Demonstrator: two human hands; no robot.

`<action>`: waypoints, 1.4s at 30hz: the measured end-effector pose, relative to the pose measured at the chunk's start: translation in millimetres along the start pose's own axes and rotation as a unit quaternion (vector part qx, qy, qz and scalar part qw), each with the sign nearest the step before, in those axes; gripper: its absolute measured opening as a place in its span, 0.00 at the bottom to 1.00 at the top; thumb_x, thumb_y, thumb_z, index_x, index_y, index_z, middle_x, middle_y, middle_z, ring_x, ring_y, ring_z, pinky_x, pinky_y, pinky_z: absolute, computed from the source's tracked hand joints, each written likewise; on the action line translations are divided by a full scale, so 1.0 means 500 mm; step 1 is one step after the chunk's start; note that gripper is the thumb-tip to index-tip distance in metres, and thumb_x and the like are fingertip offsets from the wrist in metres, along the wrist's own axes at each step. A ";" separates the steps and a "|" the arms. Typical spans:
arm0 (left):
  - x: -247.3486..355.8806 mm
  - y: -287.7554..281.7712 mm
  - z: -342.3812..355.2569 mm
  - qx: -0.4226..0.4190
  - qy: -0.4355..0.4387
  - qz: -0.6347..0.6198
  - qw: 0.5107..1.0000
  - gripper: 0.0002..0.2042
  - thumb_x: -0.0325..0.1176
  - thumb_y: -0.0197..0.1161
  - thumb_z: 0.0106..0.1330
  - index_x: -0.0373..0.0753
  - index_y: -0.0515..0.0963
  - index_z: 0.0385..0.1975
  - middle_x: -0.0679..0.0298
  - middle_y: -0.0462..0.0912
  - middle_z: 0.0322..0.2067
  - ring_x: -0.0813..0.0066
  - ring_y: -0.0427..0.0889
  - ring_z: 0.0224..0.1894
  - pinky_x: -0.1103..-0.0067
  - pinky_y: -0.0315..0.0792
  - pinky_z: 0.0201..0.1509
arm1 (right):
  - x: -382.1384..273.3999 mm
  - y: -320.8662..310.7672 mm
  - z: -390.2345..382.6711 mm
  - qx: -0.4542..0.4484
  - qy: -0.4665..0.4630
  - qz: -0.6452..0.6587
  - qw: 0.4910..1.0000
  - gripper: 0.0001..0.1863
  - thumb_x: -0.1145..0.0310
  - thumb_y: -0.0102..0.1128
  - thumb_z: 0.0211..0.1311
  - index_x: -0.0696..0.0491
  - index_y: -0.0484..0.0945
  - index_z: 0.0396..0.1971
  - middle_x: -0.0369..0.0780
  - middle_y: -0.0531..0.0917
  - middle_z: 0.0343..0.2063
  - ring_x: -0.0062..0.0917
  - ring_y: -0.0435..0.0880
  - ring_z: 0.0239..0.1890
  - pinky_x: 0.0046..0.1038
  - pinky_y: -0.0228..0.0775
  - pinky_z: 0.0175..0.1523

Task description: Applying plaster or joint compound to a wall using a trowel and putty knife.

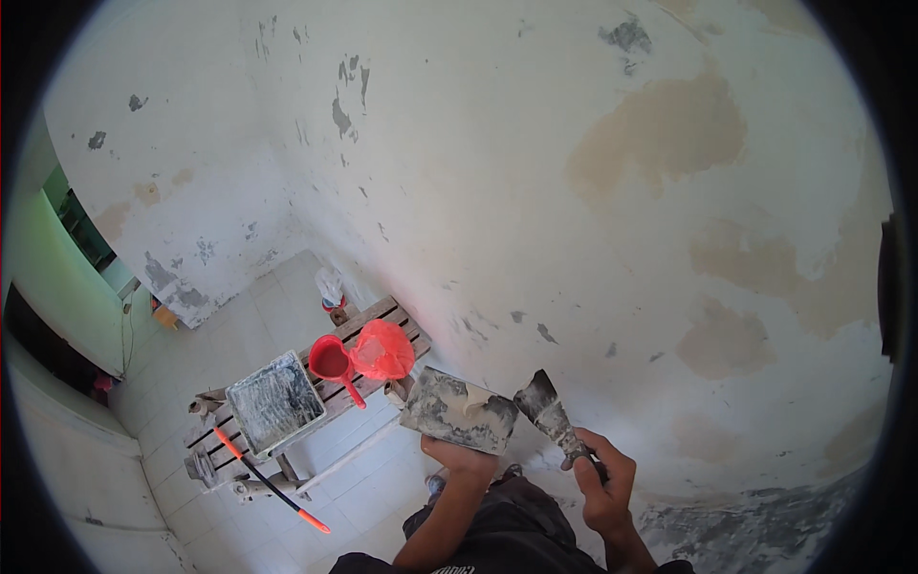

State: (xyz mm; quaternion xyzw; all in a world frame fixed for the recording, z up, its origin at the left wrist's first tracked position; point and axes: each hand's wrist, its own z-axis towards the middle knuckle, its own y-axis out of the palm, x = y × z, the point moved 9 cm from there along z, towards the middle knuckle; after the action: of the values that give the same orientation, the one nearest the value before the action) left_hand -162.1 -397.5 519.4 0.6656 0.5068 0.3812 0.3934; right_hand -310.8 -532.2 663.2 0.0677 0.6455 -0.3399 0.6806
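My left hand [461, 453] is closed under a flat rectangular plastering plate [442, 414], which it holds face up; any handle beneath is hidden. Grey and white smears cover the plate, and a streak of beige putty [471, 397] lies on its upper right part. Just to the right, my right hand [605, 478] grips the handle of a putty knife [549, 407]. Its dark, putty-crusted blade points up and left, close to the plate's right edge. Beyond both tools rises a white wall [535, 258] with beige filled patches [669, 134] and grey bare spots.
At left stands a slatted wooden bench [416, 335]. It bears a putty-smeared tray [275, 404], a red dipper [330, 359] and a red plastic bag [384, 350]. An orange-and-black rod [273, 488] slants across its near edge. Pale floor tiles [215, 349] surround it.
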 end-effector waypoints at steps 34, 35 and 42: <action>0.001 0.013 -0.032 -0.061 -0.066 0.069 0.994 0.24 0.48 0.38 0.68 0.41 0.73 0.54 0.58 0.79 0.49 0.57 0.79 0.52 0.60 0.72 0.59 | -0.036 0.032 0.040 -0.139 -0.058 -0.142 0.978 0.18 0.74 0.61 0.55 0.60 0.81 0.47 0.47 0.81 0.23 0.33 0.81 0.23 0.29 0.72 0.33; 0.003 0.014 -0.033 -0.061 -0.065 0.069 0.994 0.24 0.48 0.38 0.68 0.41 0.73 0.54 0.58 0.79 0.49 0.57 0.79 0.52 0.60 0.72 0.59 | -0.033 0.033 0.045 -0.139 -0.059 -0.142 0.978 0.18 0.74 0.61 0.55 0.60 0.81 0.47 0.47 0.81 0.23 0.33 0.81 0.23 0.29 0.72 0.33; -0.018 0.023 -0.049 -0.013 -0.142 0.174 0.974 0.24 0.45 0.38 0.70 0.36 0.72 0.56 0.53 0.79 0.51 0.54 0.80 0.52 0.60 0.73 0.59 | 0.029 0.053 0.071 -0.151 -0.052 -0.038 0.986 0.19 0.73 0.60 0.56 0.61 0.81 0.48 0.42 0.82 0.23 0.23 0.78 0.25 0.24 0.68 0.33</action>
State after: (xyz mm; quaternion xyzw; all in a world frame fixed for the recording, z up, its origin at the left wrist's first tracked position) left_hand -181.6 -405.0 538.8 0.7862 0.3169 0.3516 0.3973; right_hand -267.7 -536.4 646.3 -0.0784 0.6554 -0.2673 0.7020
